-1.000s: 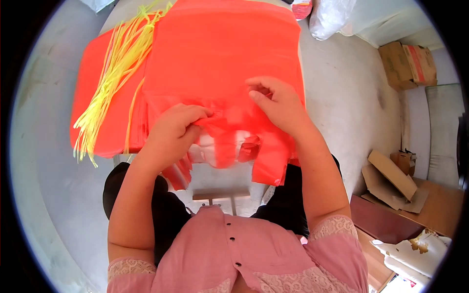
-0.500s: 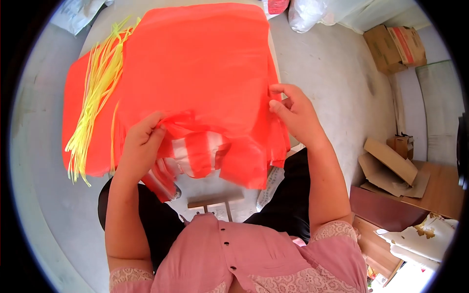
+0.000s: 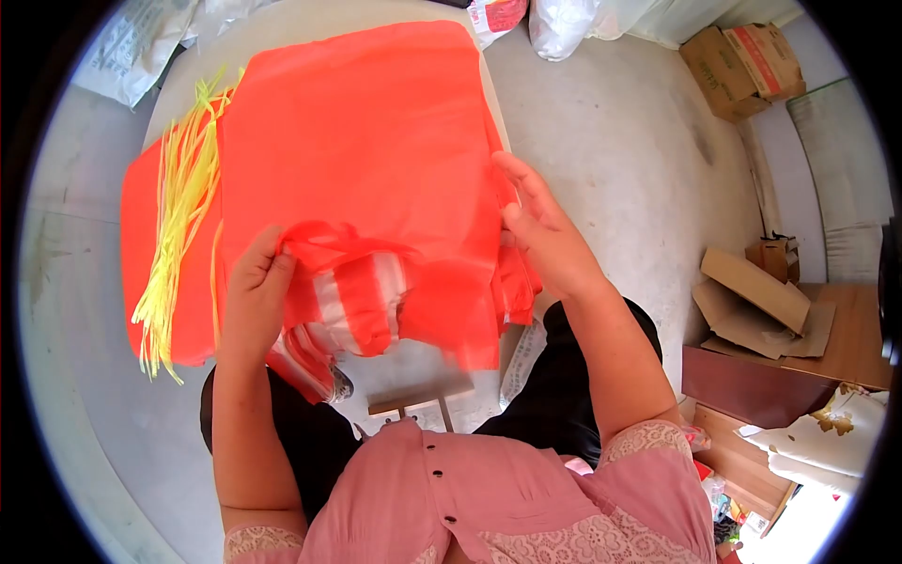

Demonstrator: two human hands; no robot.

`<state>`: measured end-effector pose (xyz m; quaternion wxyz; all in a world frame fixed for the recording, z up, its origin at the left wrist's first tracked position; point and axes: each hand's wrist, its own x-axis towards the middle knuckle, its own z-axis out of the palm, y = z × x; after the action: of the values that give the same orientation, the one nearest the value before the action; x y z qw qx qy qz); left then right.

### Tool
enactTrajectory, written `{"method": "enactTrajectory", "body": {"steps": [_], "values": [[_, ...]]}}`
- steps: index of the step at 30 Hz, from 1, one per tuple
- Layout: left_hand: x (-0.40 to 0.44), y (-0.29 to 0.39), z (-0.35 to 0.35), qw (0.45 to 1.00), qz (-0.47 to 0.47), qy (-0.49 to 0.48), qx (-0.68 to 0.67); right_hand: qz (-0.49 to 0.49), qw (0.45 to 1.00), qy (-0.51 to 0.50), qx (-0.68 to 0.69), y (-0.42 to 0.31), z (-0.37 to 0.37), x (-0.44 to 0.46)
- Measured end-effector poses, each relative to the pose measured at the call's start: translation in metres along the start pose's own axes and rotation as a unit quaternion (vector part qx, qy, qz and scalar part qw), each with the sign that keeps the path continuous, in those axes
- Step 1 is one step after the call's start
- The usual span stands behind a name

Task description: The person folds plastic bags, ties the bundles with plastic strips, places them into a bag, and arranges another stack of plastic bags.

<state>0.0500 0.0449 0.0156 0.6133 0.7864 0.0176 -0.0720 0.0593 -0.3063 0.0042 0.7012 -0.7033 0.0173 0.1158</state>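
A stack of thin, bright red plastic sheets (image 3: 366,141) lies before me, its near edge rumpled and hanging. My left hand (image 3: 258,291) pinches the near left corner of the top sheet between thumb and fingers. At the right edge of the stack is my right hand (image 3: 545,230), fingers and thumb apart; whether the fingertips touch the sheet I cannot tell. Below the lifted edge, red-and-white striped material (image 3: 362,305) bunches up. A bundle of yellow strips (image 3: 178,235) lies across the red sheets on the left.
A pale tabletop (image 3: 211,56) shows behind the stack. Wooden stool parts (image 3: 423,395) show between my knees. On the right are an opened cardboard box (image 3: 756,301) on a brown cabinet (image 3: 742,390) and another carton (image 3: 742,70). White bags (image 3: 564,23) stand at the back.
The view has shifted slightly, so the stack appears further left. My left hand keeps its pinch on the sheet's corner. My right hand's fingers have spread wider at the right edge.
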Motion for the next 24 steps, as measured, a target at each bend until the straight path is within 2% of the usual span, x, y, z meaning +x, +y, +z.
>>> {"method": "enactTrajectory", "body": {"steps": [1, 4, 6, 8, 11, 14, 17, 20, 24], "values": [[-0.001, 0.002, 0.003, 1.000, -0.006, 0.003, -0.004, -0.026, 0.999, -0.001, 0.030, 0.003, 0.001, -0.002], [-0.005, 0.000, 0.007, 1.000, -0.014, -0.017, 0.013, -0.068, 0.983, -0.148, 0.090, 0.008, -0.014, -0.016], [-0.007, -0.002, 0.007, 0.997, -0.023, -0.059, 0.032, 0.000, 0.951, -0.294, 0.095, 0.000, -0.038, -0.021], [-0.010, -0.004, 0.008, 0.991, -0.043, -0.119, 0.050, 0.016, 0.921, -0.375, 0.100, -0.007, -0.041, -0.024], [-0.012, -0.002, 0.014, 0.964, 0.093, -0.157, 0.194, 0.026, 0.919, -0.394, -0.010, -0.007, -0.038, -0.024], [-0.011, 0.003, 0.014, 0.939, 0.136, -0.191, 0.250, 0.049, 0.899, -0.423, -0.105, -0.019, -0.033, -0.022], [-0.012, 0.005, 0.013, 0.937, 0.142, -0.199, 0.251, 0.064, 0.888, -0.443, -0.105, -0.025, -0.028, -0.022], [-0.013, 0.005, 0.011, 0.935, 0.155, -0.199, 0.249, 0.000, 0.871, -0.479, -0.108, -0.023, -0.027, -0.019], [-0.016, -0.001, 0.011, 0.978, 0.028, -0.160, 0.132, 0.010, 0.919, -0.386, 0.081, -0.008, -0.029, -0.023]]}}
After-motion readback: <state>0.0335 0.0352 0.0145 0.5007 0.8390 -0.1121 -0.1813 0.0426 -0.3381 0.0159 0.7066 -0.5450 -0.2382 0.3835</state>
